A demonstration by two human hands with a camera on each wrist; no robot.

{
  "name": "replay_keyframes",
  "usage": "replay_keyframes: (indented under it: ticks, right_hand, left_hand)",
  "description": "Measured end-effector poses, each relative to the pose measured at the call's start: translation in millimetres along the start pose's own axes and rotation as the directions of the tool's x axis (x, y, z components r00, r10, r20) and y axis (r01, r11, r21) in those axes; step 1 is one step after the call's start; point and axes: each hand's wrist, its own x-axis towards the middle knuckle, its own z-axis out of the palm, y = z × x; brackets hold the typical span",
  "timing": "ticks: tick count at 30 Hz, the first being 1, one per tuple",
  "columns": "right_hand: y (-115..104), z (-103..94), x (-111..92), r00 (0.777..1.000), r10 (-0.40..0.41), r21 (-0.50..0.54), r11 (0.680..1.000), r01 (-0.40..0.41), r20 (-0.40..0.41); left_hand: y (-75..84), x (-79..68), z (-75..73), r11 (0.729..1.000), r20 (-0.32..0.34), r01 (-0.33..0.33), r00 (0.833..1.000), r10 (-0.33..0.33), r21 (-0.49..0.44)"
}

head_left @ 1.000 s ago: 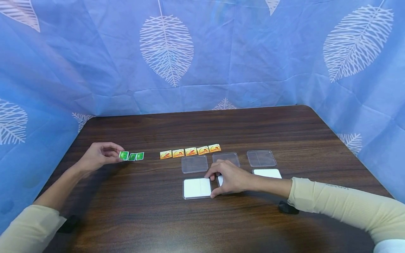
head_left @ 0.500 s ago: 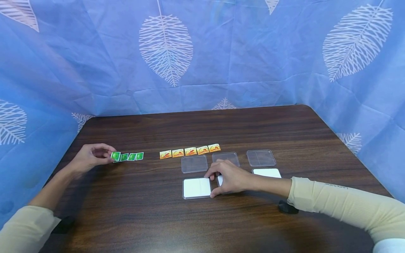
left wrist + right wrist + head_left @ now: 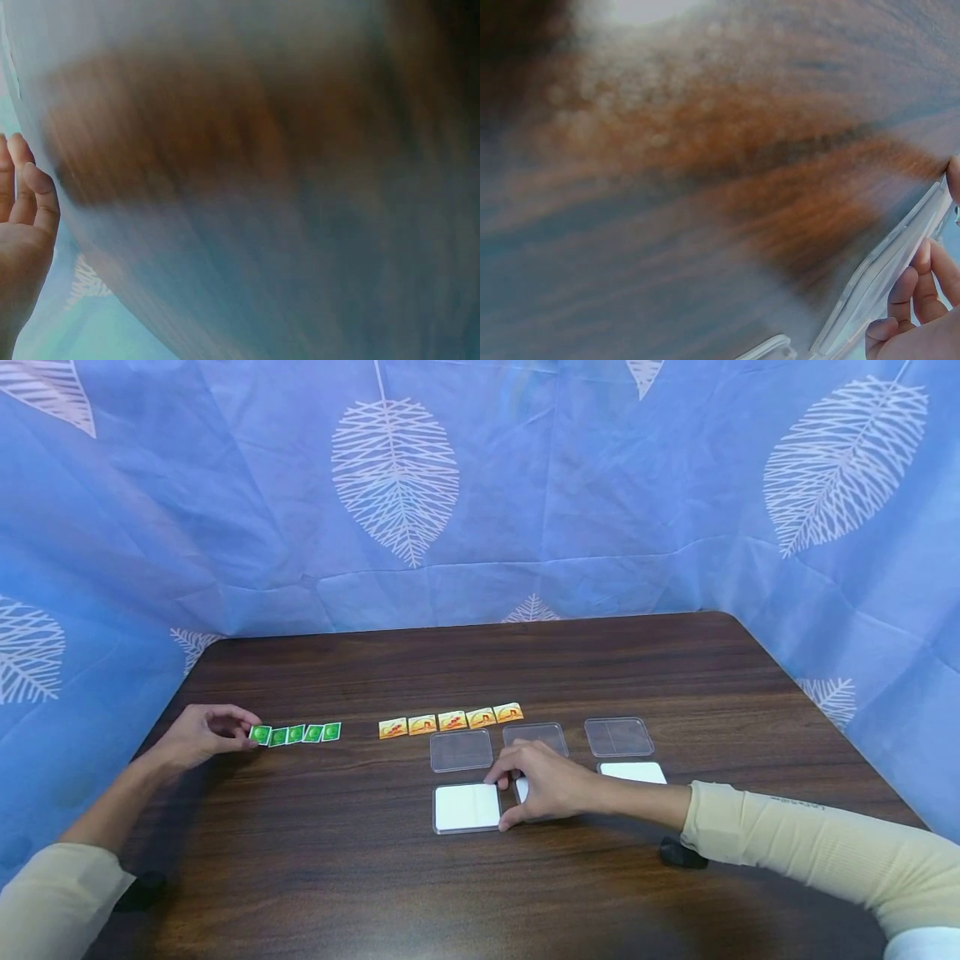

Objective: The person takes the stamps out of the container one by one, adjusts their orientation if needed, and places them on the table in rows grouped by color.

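At the left of the table, my left hand [image 3: 202, 735] pinches the left edge of the endmost green card [image 3: 259, 734] between thumb and index finger. This card lies in a row with several like green cards [image 3: 296, 733]. My right hand [image 3: 547, 781] holds the right edge of a clear plastic box [image 3: 467, 809] with white inside, thumb at the near corner and index finger at the far one. A second white-filled box [image 3: 522, 789] is mostly hidden under that hand. In the right wrist view, curled fingers [image 3: 902, 292] sit beside a clear box wall [image 3: 877, 274].
Several yellow-orange cards [image 3: 452, 720] lie in a row at the middle. Three clear lids [image 3: 461, 751] are lined up behind the boxes. A third white-filled box [image 3: 633, 772] is partly covered by the right forearm. A blue leaf-patterned curtain [image 3: 487, 485] surrounds the dark wooden table [image 3: 375, 877].
My left hand has moved leftward, and the green row has grown from three cards to several, now lying flat. The right hand has stayed where it was.
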Motion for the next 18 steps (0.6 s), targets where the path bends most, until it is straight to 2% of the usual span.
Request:
replay_keyframes:
  ticks: [6, 14, 18]
  right_hand:
    - [0.4, 0.6, 0.0, 1.000, -0.001, 0.005, 1.000, 0.001, -0.001]
    - [-0.5, -0.2, 0.1, 1.000, 0.009, 0.003, 1.000, -0.009, 0.000]
    - [0.7, 0.4, -0.3, 1.000, -0.004, -0.001, 1.000, 0.004, -0.003]
  left_hand:
    - [-5.5, 4.2, -3.3, 0.998, 0.009, 0.003, 1.000, -0.003, 0.062]
    - [-5.7, 6.2, -4.6, 0.991, 0.038, -0.061, 0.998, 0.057, 0.122]
    - [-5.5, 7.6, -4.5, 0.982, 0.044, -0.073, 0.997, 0.067, 0.172]
